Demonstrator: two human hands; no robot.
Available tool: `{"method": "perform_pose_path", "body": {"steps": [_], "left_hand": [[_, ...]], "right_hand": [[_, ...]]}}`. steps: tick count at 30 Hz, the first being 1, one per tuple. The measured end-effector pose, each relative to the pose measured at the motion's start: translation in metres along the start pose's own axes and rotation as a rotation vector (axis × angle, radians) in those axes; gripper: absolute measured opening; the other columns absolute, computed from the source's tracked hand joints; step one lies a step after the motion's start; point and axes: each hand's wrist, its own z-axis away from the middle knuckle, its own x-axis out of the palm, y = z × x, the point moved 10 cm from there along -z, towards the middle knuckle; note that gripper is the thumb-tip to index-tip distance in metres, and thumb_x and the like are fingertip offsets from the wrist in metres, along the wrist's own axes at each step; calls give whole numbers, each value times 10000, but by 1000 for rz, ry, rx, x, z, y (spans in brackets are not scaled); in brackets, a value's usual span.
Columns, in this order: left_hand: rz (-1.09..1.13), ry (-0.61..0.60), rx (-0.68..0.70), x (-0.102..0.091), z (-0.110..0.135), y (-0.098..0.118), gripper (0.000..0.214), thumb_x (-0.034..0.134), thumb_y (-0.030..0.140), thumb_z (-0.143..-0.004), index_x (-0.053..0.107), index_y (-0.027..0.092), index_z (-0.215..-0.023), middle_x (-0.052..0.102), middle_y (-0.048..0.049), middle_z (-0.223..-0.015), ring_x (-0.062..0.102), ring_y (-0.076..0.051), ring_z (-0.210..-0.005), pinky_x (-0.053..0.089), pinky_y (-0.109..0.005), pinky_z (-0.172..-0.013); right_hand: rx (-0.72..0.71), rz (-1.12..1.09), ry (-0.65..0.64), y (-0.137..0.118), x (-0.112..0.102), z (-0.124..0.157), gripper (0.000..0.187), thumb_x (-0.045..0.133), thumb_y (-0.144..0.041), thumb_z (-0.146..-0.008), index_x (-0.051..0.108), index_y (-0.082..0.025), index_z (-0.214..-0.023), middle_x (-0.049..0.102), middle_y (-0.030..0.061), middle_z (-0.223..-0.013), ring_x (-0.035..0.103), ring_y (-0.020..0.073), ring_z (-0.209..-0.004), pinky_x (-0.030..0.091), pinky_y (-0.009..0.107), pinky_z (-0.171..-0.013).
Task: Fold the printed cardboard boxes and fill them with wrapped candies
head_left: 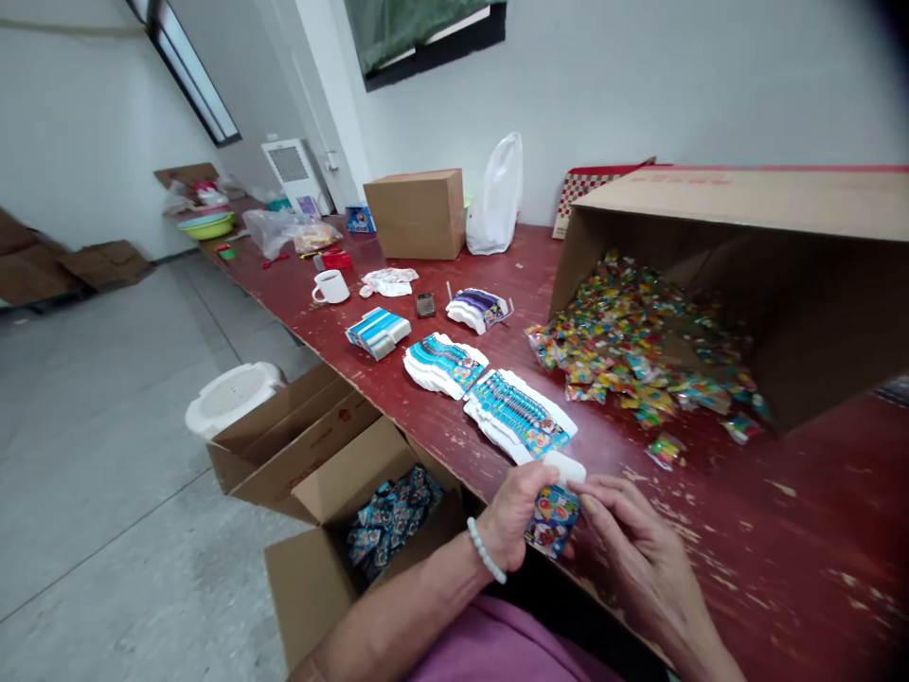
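My left hand [515, 516], with a pale bead bracelet at the wrist, is wrapped round a small blue printed carton [554, 519]. The carton's white flap [566, 468] stands up at its top. At the flap's right side, the fingers of my right hand [635, 545] are pinched together against the carton's edge. Just beyond my hands lies a fanned stack of flat blue-and-white cartons [522, 412], with a second fanned stack [446, 365] behind it. Loose wrapped candies [666, 451] lie on the red table to the right.
A large cardboard box [739, 204] on its side spills many wrapped candies [625, 332]. Below the table edge, an open carton [333, 568] holds filled blue packs [394, 516]. A white mug [330, 286], purple cartons [477, 308] and a closed box [416, 216] stand farther back. A white stool [234, 393] is left.
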Motion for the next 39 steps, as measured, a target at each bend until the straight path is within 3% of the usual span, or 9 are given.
{"method": "perform_pose_path", "body": {"steps": [6, 13, 17, 19, 23, 27, 30, 35, 39], "left_hand": [[-70, 1, 93, 6, 6, 3, 468, 663, 450, -741, 614, 136, -1085, 632, -21, -759, 577, -126, -533, 480, -218, -385], [-50, -36, 101, 6, 7, 5, 500, 694, 526, -744, 616, 147, -1061, 618, -6, -757, 565, -116, -505, 483, -234, -403], [-43, -103, 30, 12, 6, -1, 546, 548, 618, -821, 659, 118, -1010, 623, -25, -676, 554, -126, -456, 476, -253, -416], [-46, -126, -26, 14, 6, -5, 579, 506, 644, -826, 665, 121, -1015, 630, -36, -675, 552, -127, -452, 469, -249, -415], [-102, -96, -40, 11, 7, -7, 426, 610, 508, -773, 649, 144, -991, 610, -19, -689, 555, -128, -482, 453, -232, -423], [-184, -37, 102, 10, 10, 3, 343, 637, 443, -774, 645, 148, -951, 589, -4, -703, 543, -111, -531, 419, -203, -461], [-245, -81, 157, 18, 14, 8, 447, 566, 530, -839, 687, 127, -992, 617, -34, -745, 556, -119, -585, 418, -204, -491], [-297, -147, 44, 26, 16, 1, 648, 453, 660, -863, 686, 139, -1172, 665, -65, -726, 590, -158, -563, 429, -241, -470], [-259, -124, 61, 24, 15, 6, 513, 535, 534, -860, 711, 129, -1121, 671, -52, -694, 582, -141, -538, 419, -226, -470]], "right_hand": [[157, -187, 65, 20, -3, 4, 263, 682, -452, -830, 759, -217, -920, 623, 103, -1129, 648, 229, -850, 563, 320, -629], [94, -77, -18, 0, -2, -5, 224, 704, -437, -814, 741, -216, -812, 644, 91, -1079, 637, 241, -949, 543, 321, -759], [271, -312, 28, 11, 0, -1, 322, 743, -436, -785, 673, -242, -1032, 682, 58, -935, 653, 207, -732, 546, 312, -606], [244, -307, 24, 6, -1, 0, 351, 739, -440, -789, 672, -251, -1076, 687, 50, -888, 655, 209, -729, 549, 319, -627], [116, -142, -132, -10, 4, -2, 255, 710, -472, -801, 746, -231, -873, 700, 78, -872, 663, 226, -769, 551, 328, -664], [168, -142, -108, -5, 2, -3, 253, 723, -479, -782, 727, -227, -792, 699, 72, -776, 659, 245, -729, 560, 349, -611], [276, -253, -69, 1, 5, -3, 259, 749, -470, -755, 713, -215, -784, 727, 89, -863, 669, 249, -698, 565, 356, -555], [452, -500, -109, 6, 13, 2, 285, 783, -446, -722, 687, -178, -727, 729, 119, -1015, 690, 249, -682, 584, 366, -527], [328, -364, -109, 3, 6, 2, 253, 723, -447, -788, 693, -197, -763, 721, 109, -1015, 687, 252, -719, 583, 374, -570]]}}
